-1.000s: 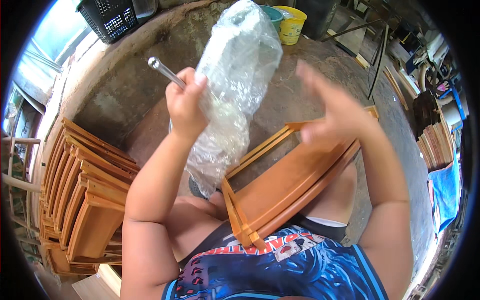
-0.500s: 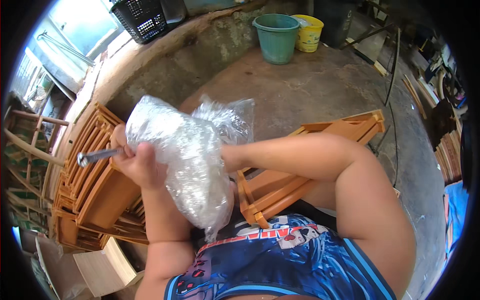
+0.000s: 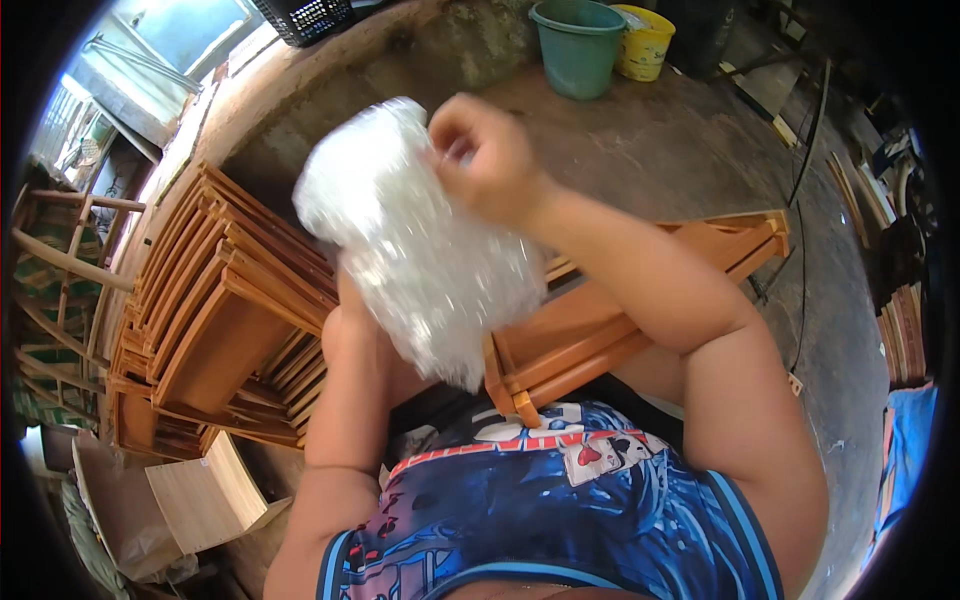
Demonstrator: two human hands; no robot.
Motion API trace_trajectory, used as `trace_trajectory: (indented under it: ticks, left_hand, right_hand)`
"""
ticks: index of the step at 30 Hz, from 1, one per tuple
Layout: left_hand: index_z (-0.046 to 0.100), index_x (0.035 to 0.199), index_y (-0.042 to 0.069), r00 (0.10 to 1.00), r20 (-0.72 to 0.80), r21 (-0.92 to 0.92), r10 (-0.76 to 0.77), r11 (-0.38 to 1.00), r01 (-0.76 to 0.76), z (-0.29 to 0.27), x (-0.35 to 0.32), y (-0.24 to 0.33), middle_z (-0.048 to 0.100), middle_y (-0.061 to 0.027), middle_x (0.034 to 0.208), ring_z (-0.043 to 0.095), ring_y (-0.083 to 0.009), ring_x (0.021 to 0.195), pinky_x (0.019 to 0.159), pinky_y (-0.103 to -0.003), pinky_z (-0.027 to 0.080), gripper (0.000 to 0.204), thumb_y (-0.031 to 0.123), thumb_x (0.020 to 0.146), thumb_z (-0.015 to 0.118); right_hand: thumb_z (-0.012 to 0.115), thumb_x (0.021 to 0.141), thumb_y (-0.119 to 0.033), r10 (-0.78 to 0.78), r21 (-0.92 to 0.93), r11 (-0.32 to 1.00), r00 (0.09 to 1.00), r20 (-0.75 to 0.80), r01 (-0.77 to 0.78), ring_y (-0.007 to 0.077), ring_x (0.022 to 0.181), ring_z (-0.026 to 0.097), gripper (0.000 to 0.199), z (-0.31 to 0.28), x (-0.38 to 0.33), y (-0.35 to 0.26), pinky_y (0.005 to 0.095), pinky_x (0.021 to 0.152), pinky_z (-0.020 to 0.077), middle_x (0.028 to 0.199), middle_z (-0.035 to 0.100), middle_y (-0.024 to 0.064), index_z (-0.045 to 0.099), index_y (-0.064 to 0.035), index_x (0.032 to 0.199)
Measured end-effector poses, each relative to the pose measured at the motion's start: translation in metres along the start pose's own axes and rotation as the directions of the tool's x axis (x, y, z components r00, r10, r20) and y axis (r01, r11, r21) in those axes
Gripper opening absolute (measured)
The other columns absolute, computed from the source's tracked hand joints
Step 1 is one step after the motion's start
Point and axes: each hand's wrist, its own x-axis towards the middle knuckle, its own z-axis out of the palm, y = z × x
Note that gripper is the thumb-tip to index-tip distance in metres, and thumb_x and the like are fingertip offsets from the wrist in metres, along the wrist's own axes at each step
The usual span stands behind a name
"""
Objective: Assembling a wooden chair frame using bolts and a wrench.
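A crumpled clear plastic bag (image 3: 420, 240) is held up in front of me, blurred by motion. My right hand (image 3: 488, 160) is raised at its upper right edge, fingers curled and closed on the plastic. Behind the bag, the fingers of my left hand (image 3: 345, 325) are hidden; only its wrist side shows. The metal wrench seen earlier in that hand is out of sight. Across my lap lies an orange-brown wooden frame piece (image 3: 585, 360), below my right forearm.
Stacked wooden frames (image 3: 215, 330) stand to my left, beside a pale wooden piece (image 3: 205, 500). Farther off are a green bucket (image 3: 577, 55), a yellow bucket (image 3: 645, 45) and a black basket (image 3: 305, 20). A dark cable (image 3: 803, 250) runs along the floor at right.
My right hand has risen from behind the bag to its upper edge. The bag has moved up and right. My left hand and the wrench have gone behind the plastic.
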Motion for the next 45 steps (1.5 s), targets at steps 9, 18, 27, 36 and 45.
trace_trajectory:
  ticks: [9,18,27,36,45]
  left_hand:
    - [0.06,0.119,0.003,0.999,0.037,0.136,0.037,0.99,-0.042,0.023,0.0,0.006,0.067,-0.0101,0.106,0.065,-0.0239,0.096,0.084,-0.037,0.055,0.043,0.04,0.099,0.053]
    - [0.062,0.114,0.003,0.981,0.196,0.174,0.01,0.984,-0.045,0.069,0.073,-0.002,0.067,-0.0097,0.103,0.066,-0.0244,0.092,0.081,-0.038,0.056,0.042,0.041,0.099,0.053]
    - [0.063,0.11,0.003,0.946,0.271,0.328,0.179,0.906,-0.266,0.079,0.135,0.04,0.067,-0.0094,0.101,0.067,-0.0249,0.088,0.079,-0.039,0.056,0.042,0.043,0.099,0.052]
    - [0.043,0.073,0.01,0.872,0.452,0.58,-0.187,0.804,-0.129,0.059,0.005,-0.036,0.06,-0.0061,0.079,0.063,-0.015,0.072,0.064,-0.03,0.051,0.031,0.013,0.09,0.068]
    - [0.049,0.083,0.006,0.681,0.565,0.823,-0.466,0.381,-0.421,0.075,-0.021,-0.014,0.051,-0.0079,0.08,0.056,-0.0247,0.07,0.061,-0.036,0.043,0.045,0.038,0.077,0.08]
  right_hand:
    - [0.052,0.099,-0.043,-0.101,0.666,0.746,0.99,0.094,0.013,0.0201,0.111,0.06,0.048,-0.044,-0.008,0.037,0.0359,0.098,0.0456,0.117,0.065,0.0093,0.059,-0.005,0.128]
    - [0.089,0.065,-0.038,0.19,-0.101,0.979,0.971,0.147,-0.177,0.036,0.127,0.049,0.11,-0.025,-0.011,-0.036,0.0405,0.106,0.0402,0.137,0.047,0.0226,0.027,-0.0111,0.151]
    - [0.089,0.057,-0.036,-0.743,-0.633,0.601,0.633,-0.217,0.488,0.0394,0.116,0.051,0.101,-0.096,0.03,-0.066,0.0449,0.098,0.0437,0.124,0.05,0.0204,0.039,-0.0106,0.142]
    - [0.072,0.071,-0.051,-0.642,-0.854,0.517,0.633,-0.433,-0.059,0.0416,0.134,0.035,0.072,-0.258,0.156,0.013,0.0616,0.105,0.0259,0.144,0.036,0.0202,0.053,-0.0227,0.135]
    - [0.061,0.083,-0.048,0.236,-0.875,0.172,0.881,-0.409,-0.452,0.0308,0.137,0.042,0.049,-0.267,0.169,0.156,0.0629,0.11,0.0288,0.147,0.046,0.0123,0.065,-0.0265,0.127]
